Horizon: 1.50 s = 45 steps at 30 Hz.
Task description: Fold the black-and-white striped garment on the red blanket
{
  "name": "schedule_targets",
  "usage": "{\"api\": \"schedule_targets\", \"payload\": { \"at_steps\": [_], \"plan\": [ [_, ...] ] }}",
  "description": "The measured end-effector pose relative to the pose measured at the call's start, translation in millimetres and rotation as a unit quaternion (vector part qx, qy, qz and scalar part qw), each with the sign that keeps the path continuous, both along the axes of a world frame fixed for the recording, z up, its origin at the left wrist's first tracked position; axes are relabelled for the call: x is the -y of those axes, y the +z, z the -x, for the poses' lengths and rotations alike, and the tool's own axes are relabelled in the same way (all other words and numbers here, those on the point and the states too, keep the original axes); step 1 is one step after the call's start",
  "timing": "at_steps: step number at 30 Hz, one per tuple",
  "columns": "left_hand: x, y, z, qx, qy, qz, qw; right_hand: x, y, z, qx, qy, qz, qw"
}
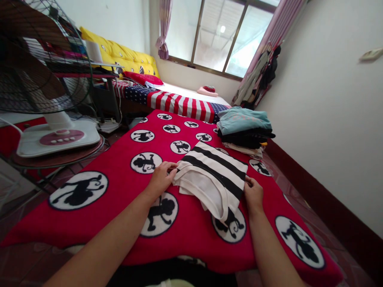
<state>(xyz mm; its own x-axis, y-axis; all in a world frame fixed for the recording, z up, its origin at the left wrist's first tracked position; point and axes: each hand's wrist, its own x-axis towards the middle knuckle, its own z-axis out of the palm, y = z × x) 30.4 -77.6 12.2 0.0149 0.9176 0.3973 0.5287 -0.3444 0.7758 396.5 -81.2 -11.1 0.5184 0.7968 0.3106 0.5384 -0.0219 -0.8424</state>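
A black-and-white striped shirt (pixel 214 165) lies folded into a compact block, its white round neckline toward me. My left hand (pixel 163 177) pinches the shirt's left edge near the collar. At the opposite side, my right hand (pixel 253 192) has its fingers curled on the right edge, partly hidden by the cloth. Under the shirt is a red blanket (pixel 191 223) printed with black monkey figures in white circles. Beyond the shirt, to the right, stands a stack of folded clothes (pixel 243 127) with a light blue garment on top.
An electric fan (pixel 60 131) stands on a round stool at the left. A bed with a striped, starred cover (pixel 179 103) lies beyond the blanket's far edge. Clothes hang (pixel 260 75) by the window curtain, and a white wall (pixel 329 111) runs along the right.
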Motion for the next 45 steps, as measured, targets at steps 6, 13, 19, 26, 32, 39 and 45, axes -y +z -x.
{"api": "schedule_targets", "payload": {
  "at_steps": [6,13,19,26,32,39,45],
  "plan": [
    [0.7,1.8,-0.2,-0.009,-0.001,0.0,1.0,1.7,3.2,2.9,-0.002,-0.005,-0.002,1.0],
    [0.3,0.6,-0.1,-0.011,-0.004,-0.001,1.0,1.3,2.7,1.9,0.008,-0.004,0.0,1.0],
    [1.4,2.6,-0.5,-0.024,0.004,-0.007,1.0,2.7,3.2,3.0,-0.003,-0.002,0.0,1.0],
    [1.2,0.3,-1.1,-0.035,0.001,-0.017,0.999,2.7,3.3,2.4,0.012,-0.013,-0.009,1.0],
    [1.7,-1.2,-0.7,-0.042,-0.005,-0.023,0.999,4.7,7.9,6.3,0.009,-0.012,0.003,1.0],
    [2.1,-0.5,-1.0,-0.04,-0.009,-0.026,0.999,3.5,5.6,4.4,0.001,-0.002,-0.006,1.0],
    [2.1,-1.2,-1.1,-0.04,-0.008,-0.028,0.999,4.4,7.3,5.2,0.003,-0.005,0.005,1.0]
  ]
}}
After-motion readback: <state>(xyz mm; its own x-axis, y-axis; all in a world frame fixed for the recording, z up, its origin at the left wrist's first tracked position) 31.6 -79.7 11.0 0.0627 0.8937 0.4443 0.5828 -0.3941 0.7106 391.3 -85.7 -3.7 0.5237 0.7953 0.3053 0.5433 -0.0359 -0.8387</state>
